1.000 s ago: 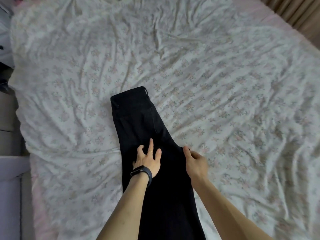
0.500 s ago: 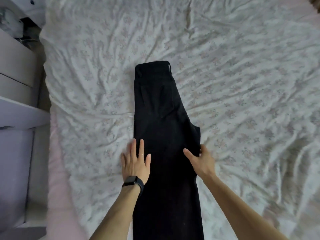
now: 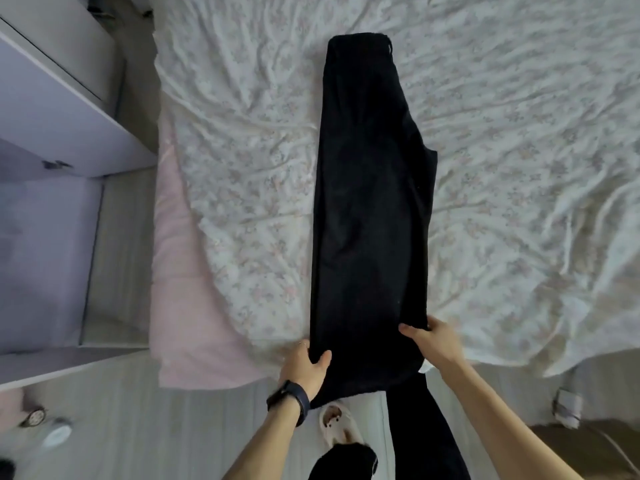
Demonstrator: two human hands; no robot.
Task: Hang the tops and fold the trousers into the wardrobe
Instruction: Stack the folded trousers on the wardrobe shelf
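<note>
The trousers point(image 3: 370, 202) are lying leg on leg along the bed point(image 3: 519, 133), waistband pointing toward its far side, lower legs hanging over its near edge. Both hands are now working much lower than half a second ago, when they were smoothing near the crotch: the left hand point(image 3: 306, 367) is gripping the left seam at the bed's near edge, thumb curling over the cloth, and the right hand point(image 3: 438, 342) is pinching the right seam. Smoothing is looking finished, so folding the legs up toward the waistband is probably coming next.
</note>
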